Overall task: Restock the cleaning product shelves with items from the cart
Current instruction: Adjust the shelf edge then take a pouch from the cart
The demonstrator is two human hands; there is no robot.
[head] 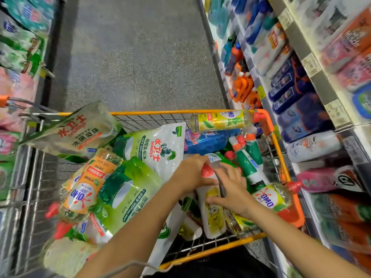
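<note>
The left hand [190, 173] is clenched round the red-capped neck of a white plastic bottle with a yellow label [213, 213]. The bottle lies inside the orange-rimmed wire cart [281, 149], near its close right corner. The right hand [232, 190] lies across the bottle's body with its thumb on the label. I cannot tell whether it clasps the bottle or only steadies it.

The bottle sits wedged among others, so I judge that pulling it by the neck alone could drag its neighbours along, such as the green-and-white spray bottles [249, 163] just beside it. The heaped green refill pouches [128, 189] may then slump into the gap. Farther off, a clear yellow bottle with a red cap [220, 120] lies on its side along the far rim, and a jolt to the cart could roll it off. A clear soft pouch with red lettering [74, 129] overhangs the far left corner and might slide out.

What lies under the right palm is hidden, as is the cart's floor beneath the pile. The stocked shelves [310, 64] on the right are blurred and their price tags unreadable, so I cannot pick out where this bottle belongs.
</note>
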